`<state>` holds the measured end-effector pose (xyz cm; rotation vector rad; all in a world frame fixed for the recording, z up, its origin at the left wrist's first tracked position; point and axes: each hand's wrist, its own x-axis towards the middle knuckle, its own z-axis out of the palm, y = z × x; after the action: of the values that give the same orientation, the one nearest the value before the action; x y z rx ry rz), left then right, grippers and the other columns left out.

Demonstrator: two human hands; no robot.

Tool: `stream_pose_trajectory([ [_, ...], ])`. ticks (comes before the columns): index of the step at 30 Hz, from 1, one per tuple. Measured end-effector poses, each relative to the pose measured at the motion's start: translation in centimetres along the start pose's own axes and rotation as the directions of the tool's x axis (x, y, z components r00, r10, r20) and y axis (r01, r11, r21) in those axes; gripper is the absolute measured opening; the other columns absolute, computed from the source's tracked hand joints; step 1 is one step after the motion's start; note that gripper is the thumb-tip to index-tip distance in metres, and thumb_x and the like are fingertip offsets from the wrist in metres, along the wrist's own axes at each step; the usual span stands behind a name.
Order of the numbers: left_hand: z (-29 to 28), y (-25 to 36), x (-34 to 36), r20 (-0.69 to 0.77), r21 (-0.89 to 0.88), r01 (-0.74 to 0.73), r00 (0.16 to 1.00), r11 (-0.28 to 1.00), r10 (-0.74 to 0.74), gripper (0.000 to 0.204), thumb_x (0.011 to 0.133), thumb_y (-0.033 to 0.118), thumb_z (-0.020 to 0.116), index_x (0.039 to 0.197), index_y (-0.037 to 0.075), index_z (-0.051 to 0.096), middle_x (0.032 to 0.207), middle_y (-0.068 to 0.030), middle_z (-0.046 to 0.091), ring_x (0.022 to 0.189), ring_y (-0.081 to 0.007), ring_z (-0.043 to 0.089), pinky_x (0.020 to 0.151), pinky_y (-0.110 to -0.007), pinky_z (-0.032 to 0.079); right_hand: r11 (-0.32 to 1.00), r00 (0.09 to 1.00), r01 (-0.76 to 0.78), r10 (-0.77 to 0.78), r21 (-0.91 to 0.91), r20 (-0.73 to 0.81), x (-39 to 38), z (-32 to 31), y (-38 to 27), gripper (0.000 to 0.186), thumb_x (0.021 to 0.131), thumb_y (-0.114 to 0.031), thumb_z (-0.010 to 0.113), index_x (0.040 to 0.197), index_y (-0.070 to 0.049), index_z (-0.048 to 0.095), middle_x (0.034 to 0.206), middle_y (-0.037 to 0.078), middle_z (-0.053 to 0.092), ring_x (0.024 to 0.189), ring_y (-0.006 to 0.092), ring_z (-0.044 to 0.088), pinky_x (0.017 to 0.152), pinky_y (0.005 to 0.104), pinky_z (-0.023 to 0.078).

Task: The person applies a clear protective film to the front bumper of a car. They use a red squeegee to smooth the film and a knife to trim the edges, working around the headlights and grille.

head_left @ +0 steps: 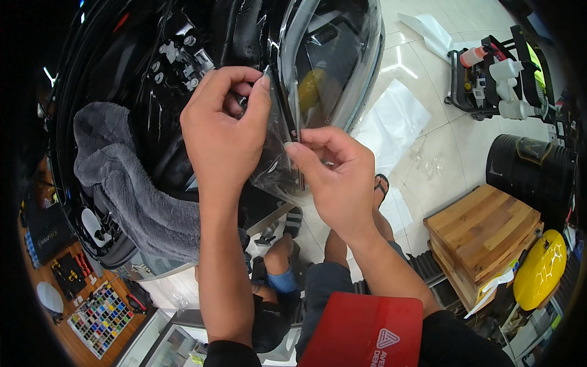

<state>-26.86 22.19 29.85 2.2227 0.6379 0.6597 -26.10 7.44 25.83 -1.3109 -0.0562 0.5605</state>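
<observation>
A headlight (342, 55) with a clear, glossy lens sits at the edge of a black car's open front. Clear film (275, 180) lies along its inner side and hangs loose and wrinkled below. My left hand (223, 131) is closed in a pinch at the film's edge, thumb and forefinger together beside the headlight's rim. Lower and to the right, my right hand (339, 180) pinches the film's edge between thumb and fingers. A grey towel (140, 183) is draped over the car's front, left of my left forearm.
A red card (367, 330) is close to my body. Another person's leg (279, 260) shows below the car. White sheets (394, 119) lie on the tiled floor. At right stand a bottle cart (468, 113), black drum (526, 165), wooden box (483, 217) and yellow glossy panel (539, 269).
</observation>
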Motion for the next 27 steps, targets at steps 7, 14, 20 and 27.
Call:
stream_pose_trajectory([
  [7, 0.1, -0.1, 0.0, -0.020, -0.023, -0.017, 1.000, 1.000, 0.016, 0.008, 0.085, 0.006, 0.074, 0.090, 0.001, 0.071, 0.075, -0.0023, 0.063, 0.064, -0.0088, 0.048, 0.059, -0.025, 0.040, 0.996, 0.996, -0.080, 0.079, 0.026, 0.044, 0.3, 0.0, -0.1, 0.015, 0.093, -0.005, 0.076, 0.103, 0.006, 0.070, 0.084, 0.004, 0.071, 0.075, 0.0037, 0.062, 0.066, 0.0196, 0.051],
  [14, 0.2, -0.1, -0.1, -0.023, -0.021, 0.004, 1.000, 1.000, -0.005, 0.008, 0.085, 0.005, 0.073, 0.090, 0.000, 0.070, 0.075, -0.0018, 0.062, 0.064, -0.0084, 0.047, 0.059, -0.024, 0.039, 0.998, 0.998, -0.038, 0.035, 0.047, 0.058, 0.6, -0.3, 0.2, 0.016, 0.093, -0.005, 0.076, 0.104, 0.006, 0.070, 0.084, 0.005, 0.072, 0.076, 0.0049, 0.064, 0.067, 0.0203, 0.052],
  [20, 0.2, -0.1, -0.1, -0.022, 0.002, -0.013, 1.000, 1.000, 0.013, 0.007, 0.086, 0.006, 0.073, 0.090, 0.000, 0.070, 0.076, -0.0015, 0.062, 0.064, -0.0086, 0.048, 0.060, -0.024, 0.040, 0.999, 0.998, -0.009, 0.005, 0.052, 0.064, 0.6, -0.2, 0.6, 0.017, 0.093, -0.004, 0.076, 0.104, 0.006, 0.070, 0.084, 0.005, 0.072, 0.076, 0.0058, 0.065, 0.067, 0.0209, 0.053],
  [27, 0.2, -0.3, -0.2, -0.029, -0.019, -0.024, 0.999, 1.000, 0.024, 0.007, 0.086, 0.006, 0.073, 0.090, 0.001, 0.071, 0.076, -0.0019, 0.063, 0.066, -0.0087, 0.049, 0.061, -0.024, 0.041, 0.998, 0.998, -0.033, 0.030, 0.050, 0.058, 0.7, 0.0, 0.4, 0.018, 0.093, -0.005, 0.077, 0.104, 0.006, 0.070, 0.084, 0.005, 0.071, 0.076, 0.0059, 0.064, 0.067, 0.0212, 0.052],
])
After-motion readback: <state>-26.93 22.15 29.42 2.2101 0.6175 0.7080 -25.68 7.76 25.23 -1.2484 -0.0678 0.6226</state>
